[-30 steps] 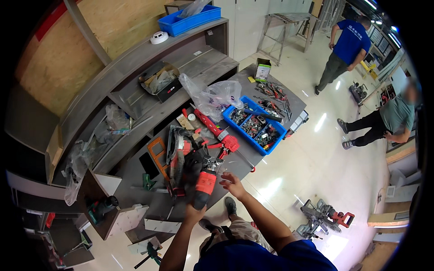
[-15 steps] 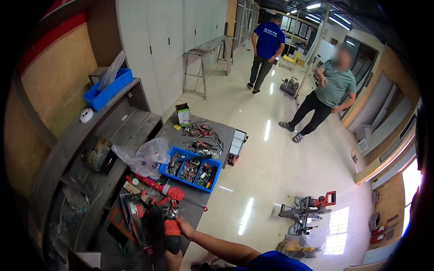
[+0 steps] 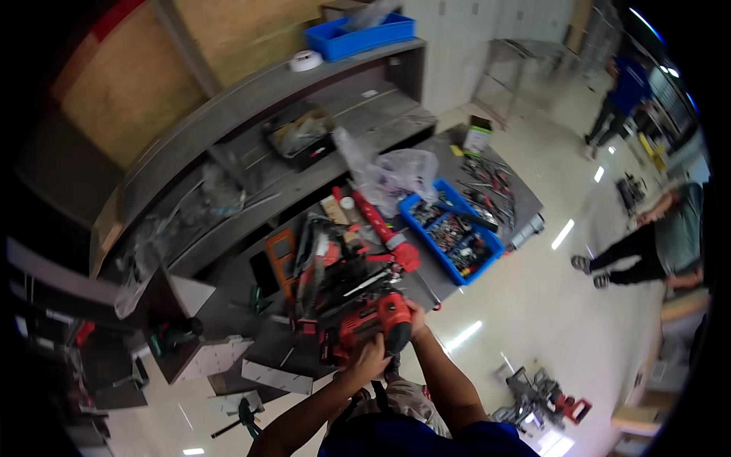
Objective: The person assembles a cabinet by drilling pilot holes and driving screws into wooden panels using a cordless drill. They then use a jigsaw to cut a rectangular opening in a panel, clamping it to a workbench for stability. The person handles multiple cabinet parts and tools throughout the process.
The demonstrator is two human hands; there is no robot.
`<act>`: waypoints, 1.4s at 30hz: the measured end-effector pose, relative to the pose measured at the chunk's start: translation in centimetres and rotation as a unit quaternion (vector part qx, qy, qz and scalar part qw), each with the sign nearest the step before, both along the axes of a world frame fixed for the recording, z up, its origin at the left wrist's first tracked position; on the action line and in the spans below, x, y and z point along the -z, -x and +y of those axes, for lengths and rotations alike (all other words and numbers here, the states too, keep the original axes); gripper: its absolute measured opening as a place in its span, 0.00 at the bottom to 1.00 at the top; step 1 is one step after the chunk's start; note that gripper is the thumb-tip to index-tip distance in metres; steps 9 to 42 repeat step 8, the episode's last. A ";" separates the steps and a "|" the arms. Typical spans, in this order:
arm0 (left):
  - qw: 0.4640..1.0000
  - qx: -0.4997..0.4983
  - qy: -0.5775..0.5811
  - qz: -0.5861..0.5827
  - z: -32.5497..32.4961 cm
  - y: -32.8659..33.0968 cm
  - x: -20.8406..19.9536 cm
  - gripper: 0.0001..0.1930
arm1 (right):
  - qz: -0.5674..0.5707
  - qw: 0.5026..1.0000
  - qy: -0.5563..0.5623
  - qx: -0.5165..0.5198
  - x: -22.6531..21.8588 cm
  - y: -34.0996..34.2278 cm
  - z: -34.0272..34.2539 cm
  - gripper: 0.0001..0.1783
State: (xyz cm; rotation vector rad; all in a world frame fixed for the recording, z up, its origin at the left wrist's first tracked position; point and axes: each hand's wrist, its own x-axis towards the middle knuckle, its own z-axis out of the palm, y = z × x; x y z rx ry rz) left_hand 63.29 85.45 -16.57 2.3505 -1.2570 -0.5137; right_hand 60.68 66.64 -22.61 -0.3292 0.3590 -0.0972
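A red and black cordless power tool, by its shape a jigsaw (image 3: pixel 364 318), is held over the near part of the dark worktable (image 3: pixel 426 293). My left hand (image 3: pixel 370 356) is closed on its near side, at the handle. My right hand (image 3: pixel 415 317) grips its right end, with part of the fingers hidden behind the body. Just beyond it lie more red and black tools, blurred together, and a long red tool (image 3: pixel 375 219) with an angled head. To its left is an orange frame-shaped piece (image 3: pixel 282 263).
A divided blue bin (image 3: pixel 487 257) of small hardware stands right of the tools, beside a clear plastic bag (image 3: pixel 407 171). Loose hand tools (image 3: pixel 491 186) lie farther back. A shelf unit (image 3: pixel 251 171) runs along the left. A saw (image 3: pixel 544 400) stands on the floor; two people are at the right.
The view has swung left, shifting the scene rightward. My left hand now shows plainly on the jigsaw, which has turned from upright to lying sideways. My right hand stays on it.
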 end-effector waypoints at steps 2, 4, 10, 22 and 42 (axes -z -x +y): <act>1.000 -0.008 -0.004 0.009 -2.1 -1.2 -0.5 0.25 | 0.082 0.996 -0.005 0.038 4.6 -1.9 -2.1 0.28; 0.997 -0.014 -0.047 0.051 -2.8 -1.0 -0.6 0.27 | 0.105 0.994 -0.011 0.026 7.7 -1.7 -2.7 0.30; 0.993 -0.005 -0.093 0.069 0.1 -1.3 1.1 0.27 | -0.066 0.990 -0.006 -0.126 4.0 -2.8 -1.5 0.40; 0.993 -0.005 -0.093 0.069 0.1 -1.3 1.1 0.27 | -0.066 0.990 -0.006 -0.126 4.0 -2.8 -1.5 0.40; 0.993 -0.005 -0.093 0.069 0.1 -1.3 1.1 0.27 | -0.066 0.990 -0.006 -0.126 4.0 -2.8 -1.5 0.40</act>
